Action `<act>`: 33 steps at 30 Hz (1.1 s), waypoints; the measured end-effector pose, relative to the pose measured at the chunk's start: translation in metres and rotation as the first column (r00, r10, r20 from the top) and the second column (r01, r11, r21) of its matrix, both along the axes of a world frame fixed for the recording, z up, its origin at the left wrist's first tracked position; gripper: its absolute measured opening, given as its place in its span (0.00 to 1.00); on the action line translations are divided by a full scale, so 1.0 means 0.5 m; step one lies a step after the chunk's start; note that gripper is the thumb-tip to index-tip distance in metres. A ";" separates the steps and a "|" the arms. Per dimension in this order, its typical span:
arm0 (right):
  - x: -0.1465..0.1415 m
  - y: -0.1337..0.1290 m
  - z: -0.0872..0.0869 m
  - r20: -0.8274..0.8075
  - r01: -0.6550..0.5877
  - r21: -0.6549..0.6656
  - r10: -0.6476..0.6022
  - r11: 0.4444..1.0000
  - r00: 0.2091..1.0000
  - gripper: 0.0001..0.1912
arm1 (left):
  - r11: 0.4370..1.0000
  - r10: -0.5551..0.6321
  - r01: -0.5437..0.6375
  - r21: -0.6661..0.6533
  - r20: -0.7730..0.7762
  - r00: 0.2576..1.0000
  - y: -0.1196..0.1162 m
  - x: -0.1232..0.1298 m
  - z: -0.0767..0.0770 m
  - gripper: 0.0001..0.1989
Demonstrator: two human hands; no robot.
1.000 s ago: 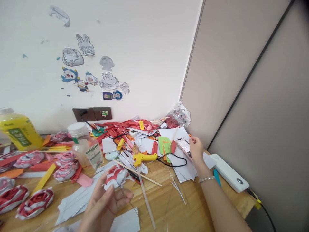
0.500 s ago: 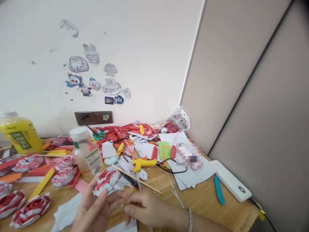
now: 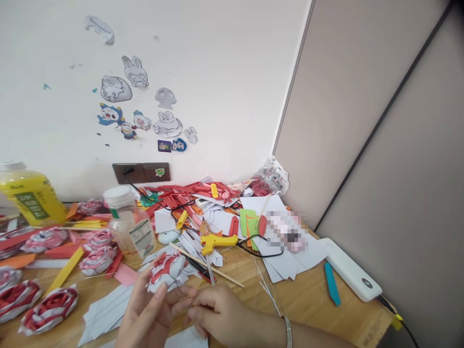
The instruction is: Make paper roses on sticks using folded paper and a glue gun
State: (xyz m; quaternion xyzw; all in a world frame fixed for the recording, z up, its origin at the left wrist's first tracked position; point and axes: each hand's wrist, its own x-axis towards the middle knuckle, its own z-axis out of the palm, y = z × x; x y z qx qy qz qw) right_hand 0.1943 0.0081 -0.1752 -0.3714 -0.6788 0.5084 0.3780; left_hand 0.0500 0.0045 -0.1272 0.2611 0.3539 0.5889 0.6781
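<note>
Here, left hand holds paper flower; right hand, grip unclear; bottle label blurred.

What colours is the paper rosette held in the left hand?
The paper rosette is red and white, showing best in the head view.

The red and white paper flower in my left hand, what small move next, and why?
Perhaps bring your right hand up to the underside of the red and white paper flower: your left hand supports it, and the right's fingers are bunched beside the left's fingertips. I can't tell whether they hold anything.
</note>
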 end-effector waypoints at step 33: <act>-0.002 -0.010 0.007 -0.020 0.022 0.022 -0.021 1.000 1.000 0.08 | 0.998 -0.049 0.050 0.030 -0.045 0.998 0.001 0.003 -0.016 0.31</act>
